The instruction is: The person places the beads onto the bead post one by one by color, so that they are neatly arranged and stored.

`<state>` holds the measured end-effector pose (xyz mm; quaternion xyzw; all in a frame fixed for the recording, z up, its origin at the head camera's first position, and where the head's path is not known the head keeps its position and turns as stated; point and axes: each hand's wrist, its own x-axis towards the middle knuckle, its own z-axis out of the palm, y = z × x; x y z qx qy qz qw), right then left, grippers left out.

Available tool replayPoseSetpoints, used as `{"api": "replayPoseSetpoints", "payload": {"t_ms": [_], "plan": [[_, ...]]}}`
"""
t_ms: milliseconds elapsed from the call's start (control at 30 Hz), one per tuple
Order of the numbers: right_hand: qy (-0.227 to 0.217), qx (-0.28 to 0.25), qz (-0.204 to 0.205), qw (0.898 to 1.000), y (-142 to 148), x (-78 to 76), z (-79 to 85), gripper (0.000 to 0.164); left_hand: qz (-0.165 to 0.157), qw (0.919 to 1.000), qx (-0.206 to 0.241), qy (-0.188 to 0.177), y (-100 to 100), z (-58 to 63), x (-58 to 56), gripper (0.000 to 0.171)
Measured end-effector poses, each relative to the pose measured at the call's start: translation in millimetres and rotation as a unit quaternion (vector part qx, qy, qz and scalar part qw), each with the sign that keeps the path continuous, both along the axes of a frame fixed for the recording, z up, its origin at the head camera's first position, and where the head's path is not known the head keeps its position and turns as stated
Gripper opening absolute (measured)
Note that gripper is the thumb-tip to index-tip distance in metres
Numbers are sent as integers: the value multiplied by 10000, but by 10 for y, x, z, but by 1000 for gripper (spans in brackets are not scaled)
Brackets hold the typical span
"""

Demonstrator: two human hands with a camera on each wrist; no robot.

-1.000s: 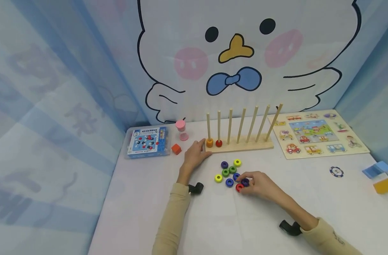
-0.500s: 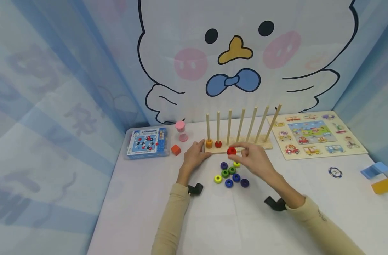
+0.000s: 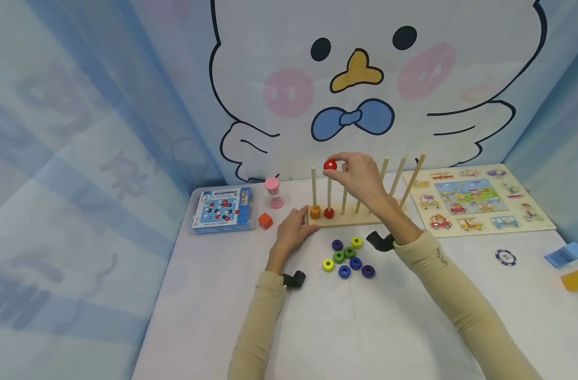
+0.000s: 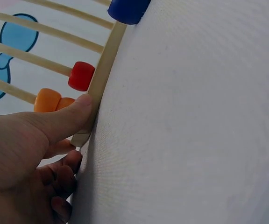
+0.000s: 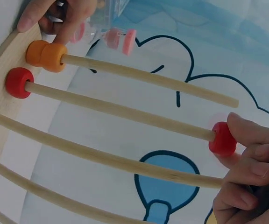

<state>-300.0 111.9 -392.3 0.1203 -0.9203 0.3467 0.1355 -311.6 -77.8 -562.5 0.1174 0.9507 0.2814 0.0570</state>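
My right hand [image 3: 362, 177] pinches a red bead [image 5: 222, 139] between thumb and forefinger, right at the top of the second peg [image 5: 120, 112] from the left. Another red bead [image 5: 19, 83] sits at the foot of that same peg. Two orange beads [image 5: 46, 56] are stacked on the leftmost peg. With thumb and fingers, my left hand [image 3: 292, 229] grips the left end of the wooden peg stand [image 4: 102, 70]. In front of the stand lie loose ring beads: purple [image 3: 368, 271], blue [image 3: 344, 272], green [image 3: 338, 256] and yellow [image 3: 328, 265].
Left of the stand are an orange cube [image 3: 265, 220], a pink hourglass [image 3: 273, 192] and a boxed blue set [image 3: 222, 210]. To the right lie a picture puzzle board [image 3: 479, 200], a poker chip [image 3: 506, 257], and blue [image 3: 565, 255] and yellow blocks [image 3: 577, 278]. A printed curtain hangs behind.
My right hand has picked the red bead from the loose beads and raised it up and leftward to the second peg's top. The left hand keeps its grip on the stand.
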Motion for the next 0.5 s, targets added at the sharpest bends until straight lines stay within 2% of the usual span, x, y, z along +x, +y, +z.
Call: {"api": "replayPoseSetpoints", "payload": {"t_ms": [133, 233, 300, 367, 500], "plan": [[62, -403, 127, 9991, 74, 97, -89, 47, -6, 10000, -15, -27, 38, -12, -13, 74], [35, -983, 220, 9949, 199, 272, -185, 44, -33, 10000, 3, -27, 48, -30, -23, 75], [-384, -1187, 303, 9917, 313, 427, -306, 41, -54, 10000, -54, -43, 45, -43, -25, 75], [-1005, -1107, 385, 9880, 431, 569, -489, 38, -16, 9999, -111, -38, 36, -46, -28, 75], [-2312, -781, 526, 9683, 669, 794, -934, 33, 33, 9999, -98, -2, 36, -35, -36, 75]]}}
